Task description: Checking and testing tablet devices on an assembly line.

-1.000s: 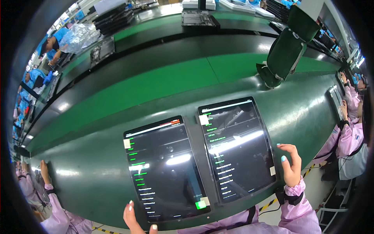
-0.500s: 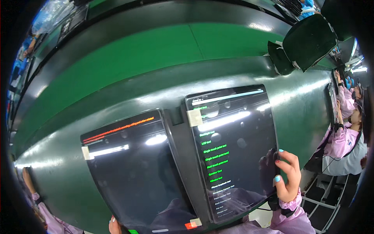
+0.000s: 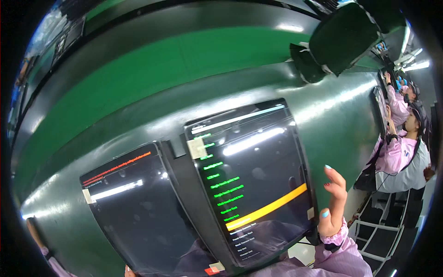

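Two black tablets lie side by side on a dark green bench (image 3: 152, 115). The right tablet (image 3: 254, 175) shows green text lines, a yellow bar and a small white sticker at its top left. My right hand (image 3: 333, 203) rests against its right edge, fingers spread, holding nothing. The left tablet (image 3: 134, 207) is mostly dark with a red line at its top. Only a fingertip of my left hand (image 3: 127, 269) shows at that tablet's lower edge; whether it grips the tablet is hidden.
A bright green conveyor strip (image 3: 184, 64) runs behind the bench. A dark padded stand (image 3: 339, 39) sits at the far right. Other workers in pink coats (image 3: 399, 152) stand at the right along the same bench.
The view has swung closer to the right tablet. A yellow bar has appeared on its screen. My right hand has lifted its fingers off the edge and opened.
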`<action>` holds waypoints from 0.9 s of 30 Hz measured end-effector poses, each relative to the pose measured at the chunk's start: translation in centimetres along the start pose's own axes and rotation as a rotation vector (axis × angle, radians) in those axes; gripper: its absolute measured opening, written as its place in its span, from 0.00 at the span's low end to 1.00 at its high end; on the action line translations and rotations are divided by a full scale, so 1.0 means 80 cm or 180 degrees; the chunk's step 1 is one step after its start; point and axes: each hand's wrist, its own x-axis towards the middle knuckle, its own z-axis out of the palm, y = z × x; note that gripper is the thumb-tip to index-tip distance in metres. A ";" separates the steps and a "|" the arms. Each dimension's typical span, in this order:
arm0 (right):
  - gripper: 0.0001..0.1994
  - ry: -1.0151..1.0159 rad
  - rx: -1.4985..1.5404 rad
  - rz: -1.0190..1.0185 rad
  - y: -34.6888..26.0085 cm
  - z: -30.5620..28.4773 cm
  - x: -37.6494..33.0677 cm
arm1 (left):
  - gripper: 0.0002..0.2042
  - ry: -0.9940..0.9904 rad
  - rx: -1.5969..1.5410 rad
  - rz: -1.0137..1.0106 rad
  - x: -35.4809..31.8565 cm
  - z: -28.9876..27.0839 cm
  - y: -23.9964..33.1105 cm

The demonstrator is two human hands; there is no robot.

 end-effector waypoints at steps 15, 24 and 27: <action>0.11 0.0441 0.0551 0.0909 0.054 -0.007 -0.056 | 0.30 0.0252 -0.0233 0.0034 -0.011 0.022 0.016; 0.06 0.0941 0.0593 0.1165 0.067 -0.011 -0.046 | 0.33 0.1244 0.0111 0.0223 0.001 0.064 0.008; 0.06 0.0972 0.0649 0.1260 0.066 -0.006 -0.043 | 0.33 0.1245 0.0296 0.0277 0.004 0.062 0.004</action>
